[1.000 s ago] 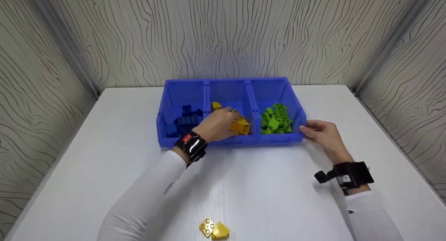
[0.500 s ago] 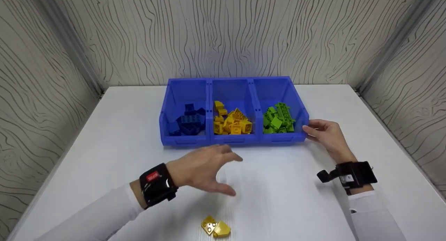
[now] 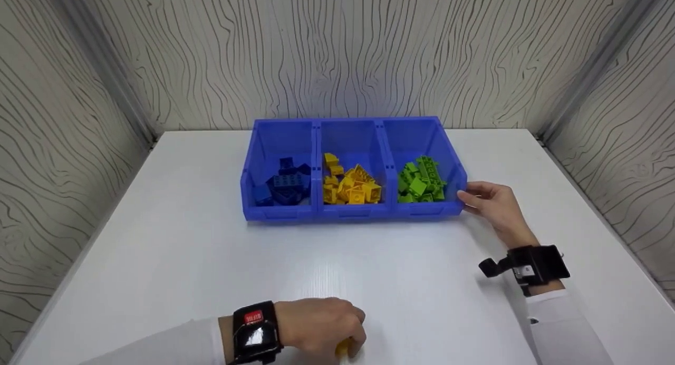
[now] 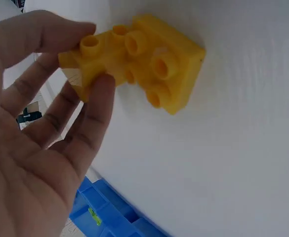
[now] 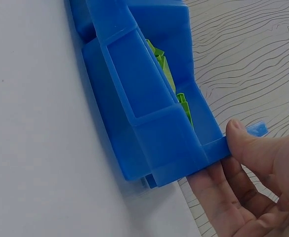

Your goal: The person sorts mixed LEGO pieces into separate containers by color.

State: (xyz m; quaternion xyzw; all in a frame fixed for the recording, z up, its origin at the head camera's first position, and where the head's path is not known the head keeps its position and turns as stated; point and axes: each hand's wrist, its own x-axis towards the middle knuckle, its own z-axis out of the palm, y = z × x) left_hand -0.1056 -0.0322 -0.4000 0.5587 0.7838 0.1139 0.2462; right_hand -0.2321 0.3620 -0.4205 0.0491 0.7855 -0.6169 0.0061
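My left hand [image 3: 321, 325] is low on the white table, pinching a small yellow toy brick [image 4: 94, 64] between thumb and finger. Touching or very close to that brick is a square yellow brick [image 4: 179, 59] with round studs, lying on the table. The head view shows only a bit of yellow under the fingers. At the right, my right hand [image 3: 495, 207] grips the front right corner of a blue three-compartment bin [image 3: 282, 213], thumb on the side wall's rim [image 5: 216, 147] and fingers beneath it on the outside.
Dark blue bricks [image 3: 287, 183] fill part of the left compartment, yellow bricks [image 3: 353, 188] the middle, green bricks [image 3: 422, 180] the right. Behind the bin rises a wood-patterned wall [image 3: 337, 54]; similar panels stand at both sides of the table [image 3: 184, 222].
My left hand has come out of the middle compartment, moved toward the front of the table with fingers spread, and now pinches a yellow brick there. The right hand stays at the bin's corner.
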